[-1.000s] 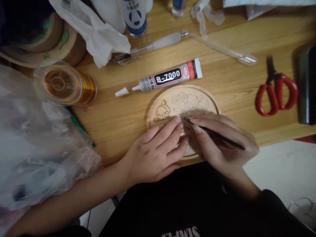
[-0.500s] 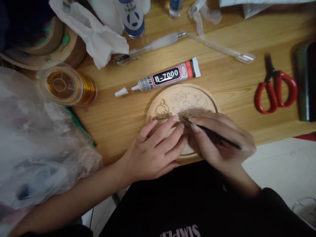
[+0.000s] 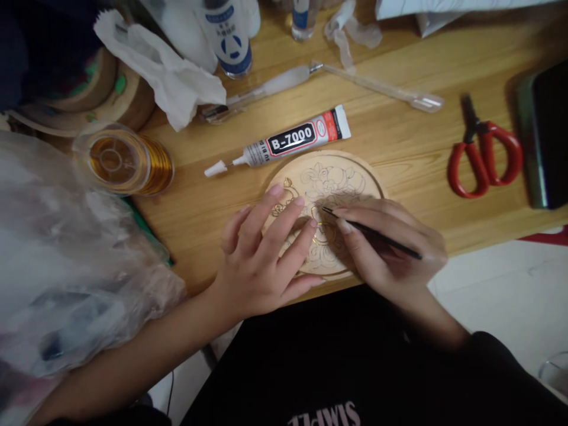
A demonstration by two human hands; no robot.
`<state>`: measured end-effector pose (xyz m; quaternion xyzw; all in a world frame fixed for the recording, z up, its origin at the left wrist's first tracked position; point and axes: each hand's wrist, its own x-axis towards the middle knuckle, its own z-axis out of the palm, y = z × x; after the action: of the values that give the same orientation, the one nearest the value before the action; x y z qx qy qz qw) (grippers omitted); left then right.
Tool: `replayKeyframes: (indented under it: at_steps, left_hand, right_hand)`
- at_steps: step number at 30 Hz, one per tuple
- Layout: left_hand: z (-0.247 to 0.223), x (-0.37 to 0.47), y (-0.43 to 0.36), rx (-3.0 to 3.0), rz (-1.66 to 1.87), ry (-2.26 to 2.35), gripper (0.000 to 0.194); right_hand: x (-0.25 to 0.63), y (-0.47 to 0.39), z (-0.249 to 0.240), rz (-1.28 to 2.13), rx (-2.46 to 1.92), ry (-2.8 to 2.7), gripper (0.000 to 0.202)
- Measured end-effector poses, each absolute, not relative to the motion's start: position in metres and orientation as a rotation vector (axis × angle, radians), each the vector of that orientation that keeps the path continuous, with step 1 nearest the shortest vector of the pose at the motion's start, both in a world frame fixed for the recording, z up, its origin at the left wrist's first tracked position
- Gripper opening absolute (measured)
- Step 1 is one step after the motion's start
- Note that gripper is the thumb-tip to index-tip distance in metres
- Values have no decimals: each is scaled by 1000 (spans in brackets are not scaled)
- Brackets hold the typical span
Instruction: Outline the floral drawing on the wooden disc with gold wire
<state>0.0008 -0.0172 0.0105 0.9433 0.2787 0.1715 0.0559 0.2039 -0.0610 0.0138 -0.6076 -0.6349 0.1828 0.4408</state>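
Right hand (image 3: 394, 242): I grip black tweezers (image 3: 377, 232).
Left hand (image 3: 261, 254): mine, spread over the wooden disc (image 3: 373, 170) on the table (image 3: 412, 148).
Gold wire (image 3: 288, 181): lies along left and central outlines.
Drawn lines (image 3: 331, 177): bare above and below; I judge most remain.

Light's coming in pretty dim and I'm not managing to tell from where. Both hands, left (image 3: 261, 254) and right (image 3: 408, 236), are throwing soft shadows onto the wooden disc (image 3: 371, 177), so its fine lines are getting murky. The glue tube (image 3: 290, 137) is catching some shine, and its big print is reading fine. The black top (image 3: 310, 349) is swallowing nearly all detail. Out right, the red-handled cutters (image 3: 504, 155) are going blurry, and the upper-left corner is sinking into darkness.
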Motion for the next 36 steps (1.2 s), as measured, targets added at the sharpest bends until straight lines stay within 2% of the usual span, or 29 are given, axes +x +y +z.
replayKeyframes:
  at_steps: [36]
  left_hand:
    - [12, 9, -15, 2910, 429, 732, 60]
  right_hand:
    - [206, -64, 11, 352, -1533, -1484, 29]
